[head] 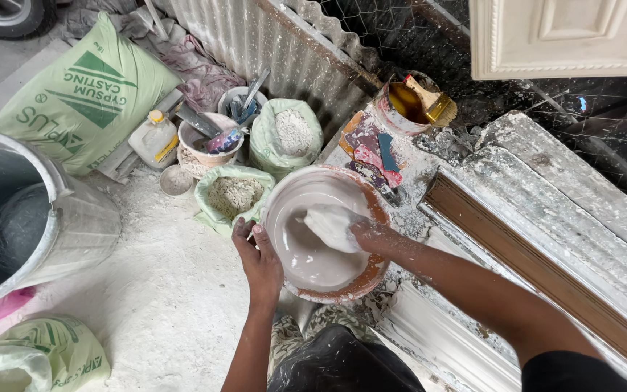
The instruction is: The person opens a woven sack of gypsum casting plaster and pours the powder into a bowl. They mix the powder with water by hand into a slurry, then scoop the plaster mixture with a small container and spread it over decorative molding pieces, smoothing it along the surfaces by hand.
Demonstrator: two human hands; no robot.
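Observation:
A round bowl [371, 279] with an orange-brown outside holds smooth pale grey wet plaster. My left hand [259, 261] grips its near left rim, thumb over the edge. My right hand [339, 226] is inside the bowl, coated white with plaster, fingers down in the mix. The bowl rests at the edge of a plaster-crusted work surface [429, 218].
Two open green bags of white lumps [234, 196] [288, 134] stand beyond the bowl, with small tubs of tools [208, 141]. A large green sack [85, 94] lies far left, a big grey barrel [9, 210] at left. A brush in a pot [419, 101] and a long mould [546, 268] lie right.

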